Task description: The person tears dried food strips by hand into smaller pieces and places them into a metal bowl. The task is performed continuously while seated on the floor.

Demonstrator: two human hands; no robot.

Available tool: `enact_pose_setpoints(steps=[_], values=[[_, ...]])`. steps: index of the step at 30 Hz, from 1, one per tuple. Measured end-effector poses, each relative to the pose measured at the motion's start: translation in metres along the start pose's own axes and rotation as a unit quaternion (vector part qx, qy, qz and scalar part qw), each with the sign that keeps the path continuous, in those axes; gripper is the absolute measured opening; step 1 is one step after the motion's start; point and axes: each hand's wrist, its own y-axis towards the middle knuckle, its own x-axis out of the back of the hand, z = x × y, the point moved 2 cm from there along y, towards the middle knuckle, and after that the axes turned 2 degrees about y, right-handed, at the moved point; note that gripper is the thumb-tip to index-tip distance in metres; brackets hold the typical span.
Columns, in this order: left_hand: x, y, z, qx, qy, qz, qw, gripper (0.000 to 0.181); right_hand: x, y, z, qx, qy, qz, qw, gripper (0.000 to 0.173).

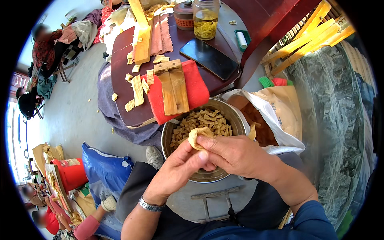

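Over a metal pot, both my hands hold one pale yellow strip (199,136), bent into a loop; it looks like tofu skin. My left hand (178,168), with a metal-band watch (151,205) on its wrist, grips it from the left, fingertips partly hidden. My right hand (237,153) pinches the loop between thumb and fingers, and a strip end (253,132) shows beyond its knuckles. Below, the round metal pot (243,120) contains many small knotted yellow pieces (207,121). A wooden block (173,90) rests on a folded red cloth (199,87) at the table edge.
The dark red table (123,81) bears loose strips (138,90), a phone (209,58), a glass jar (205,24) and a lidded pot (183,16). An open white sack (288,138) stands right of the metal pot. A blue bag (103,171) lies left; several people sit farther off.
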Motion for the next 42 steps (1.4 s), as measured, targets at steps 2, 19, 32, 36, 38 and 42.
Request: enact_pose_setpoints(steps=[2, 19, 32, 36, 38, 42], values=[[0.006, 0.003, 0.006, -0.006, 0.0, -0.012, 1.0, 0.037, -0.001, 0.001, 0.001, 0.031, -0.029, -0.018, 0.999, 0.04], [0.015, -0.016, -0.019, 0.059, -0.035, 0.079, 0.995, 0.033, -0.018, 0.002, -0.005, -0.294, 0.299, 0.091, 0.903, 0.024], [0.03, -0.011, -0.004, 0.033, -0.089, 0.009, 0.995, 0.024, 0.001, 0.006, 0.009, -0.164, 0.201, 0.069, 0.963, 0.022], [0.028, -0.01, 0.0, -0.024, 0.019, -0.041, 0.999, 0.022, 0.002, 0.005, 0.002, -0.187, 0.12, 0.034, 0.974, 0.021], [0.023, -0.011, -0.008, -0.125, 0.241, -0.02, 0.962, 0.026, -0.001, 0.004, -0.009, -0.178, 0.131, -0.029, 0.975, 0.019], [0.01, -0.008, -0.01, -0.242, 0.547, -0.046, 0.8, 0.045, -0.005, 0.003, -0.013, -0.222, 0.19, 0.035, 0.956, 0.02]])
